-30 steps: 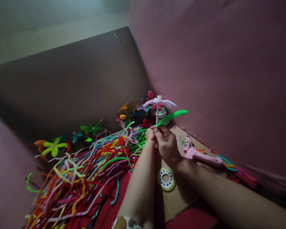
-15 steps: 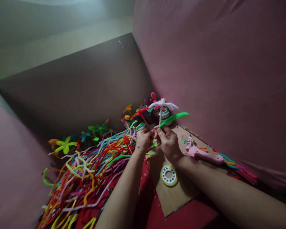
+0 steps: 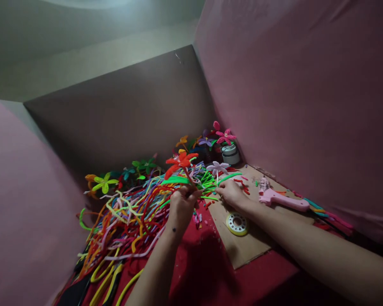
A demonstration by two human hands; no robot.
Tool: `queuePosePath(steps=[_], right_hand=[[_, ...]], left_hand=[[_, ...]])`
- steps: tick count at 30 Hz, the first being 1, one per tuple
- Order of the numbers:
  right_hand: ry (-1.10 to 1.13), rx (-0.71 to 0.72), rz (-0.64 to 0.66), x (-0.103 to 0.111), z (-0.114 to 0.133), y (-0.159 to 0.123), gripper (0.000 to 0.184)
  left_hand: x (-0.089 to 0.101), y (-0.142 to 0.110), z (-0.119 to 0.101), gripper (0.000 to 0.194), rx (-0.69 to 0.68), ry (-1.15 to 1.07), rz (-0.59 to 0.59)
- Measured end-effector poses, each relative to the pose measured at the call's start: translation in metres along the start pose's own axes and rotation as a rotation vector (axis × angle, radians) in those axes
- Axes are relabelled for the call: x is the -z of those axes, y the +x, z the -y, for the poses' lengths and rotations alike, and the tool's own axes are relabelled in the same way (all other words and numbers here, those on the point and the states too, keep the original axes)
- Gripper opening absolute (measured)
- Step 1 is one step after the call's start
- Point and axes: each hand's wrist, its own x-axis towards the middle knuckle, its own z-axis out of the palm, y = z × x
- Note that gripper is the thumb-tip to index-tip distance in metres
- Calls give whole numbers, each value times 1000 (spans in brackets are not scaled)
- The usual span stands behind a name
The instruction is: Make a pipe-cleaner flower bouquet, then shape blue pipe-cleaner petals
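My left hand [image 3: 183, 202] is closed around the stem of a red pipe-cleaner flower [image 3: 182, 160], which stands upright with a green leaf [image 3: 176, 180] low on its stem. To its right, my right hand [image 3: 231, 193] pinches the lower stem of a pale lilac pipe-cleaner flower [image 3: 217, 167]. A long green leaf [image 3: 230, 177] sticks out above that hand. The two hands are apart, with short green pipe-cleaner pieces [image 3: 209, 180] lying behind and between them.
A heap of loose pipe cleaners [image 3: 130, 216] covers the left side. On the cardboard [image 3: 249, 250] lie a tape roll [image 3: 237, 223] and a pink glue gun [image 3: 282, 199]. Finished flowers [image 3: 105, 182] line the back, near a white jar [image 3: 230, 154]. Pink walls rise on both sides.
My hands have moved apart and lower. The red flower is now upright in my left hand, and the lilac flower has come down with my right hand. The view has shifted left.
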Motion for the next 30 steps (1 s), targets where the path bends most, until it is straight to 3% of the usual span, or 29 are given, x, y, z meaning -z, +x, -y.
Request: queuePosePath(steps=[6,13,15,17,21,24,27,30], right_hand=[[-245,-10,106,-2,4,-4,25],[-398,187,-40,3,20,-15,17],[-257,286,0,-1,24,-23,18],[30,350,149,-9,27,-31,19],[505,249,430,-24,28,-41,21],[627,155,440,-26,27,-44,19],[598,145,368,-21,29,-45,16],[526,161,327,-15,33,-48,17]], left_hand=[[4,-16,32,22,12,64,-21],[2,-20,37,22,36,32,-57],[-2,-23,36,21,34,6,-51],[-5,-27,36,19,5,-1,-40],[-9,-31,35,21,-76,46,-32],[-6,-32,33,24,-137,155,-29],[-2,-36,30,21,-224,263,-26],[2,-39,26,19,-268,271,-104]])
